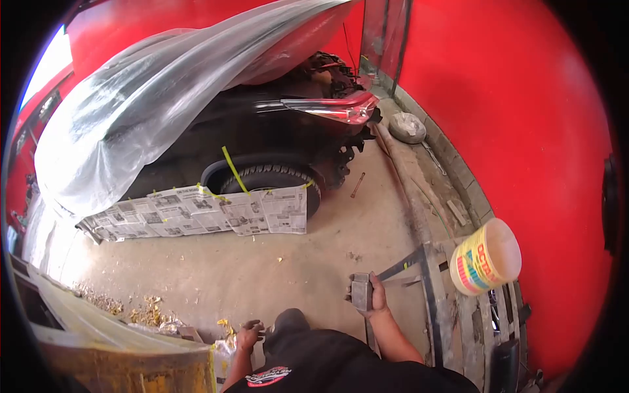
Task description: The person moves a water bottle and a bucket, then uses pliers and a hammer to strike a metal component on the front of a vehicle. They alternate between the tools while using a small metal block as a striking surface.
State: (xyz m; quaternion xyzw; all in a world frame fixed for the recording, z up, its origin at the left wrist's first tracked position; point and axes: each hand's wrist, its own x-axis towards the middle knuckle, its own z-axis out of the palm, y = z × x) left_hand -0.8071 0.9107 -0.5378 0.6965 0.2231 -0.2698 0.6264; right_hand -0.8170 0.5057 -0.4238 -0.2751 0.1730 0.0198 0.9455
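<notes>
My right hand (378, 298) grips a grey rectangular sanding block (361, 292), held upright in front of my body above the floor. Low on the left, my left hand (249, 335) hangs beside my leg with its fingers loosely apart and nothing in them. Ahead stands a dark vehicle (262, 134), partly draped in clear plastic sheeting (124, 124). Newspaper sheets (265, 213) are taped along its lower side and cover part of the wheel (275, 177). Neither hand touches the vehicle.
A wooden pallet-like stand (462, 331) at right bears a tilted white plastic bucket (472, 268) with a colourful label. A yellowed, worn surface (131, 367) edges the lower left, near scraps (154, 308) on the floor. A red wall (511, 118) closes the right side.
</notes>
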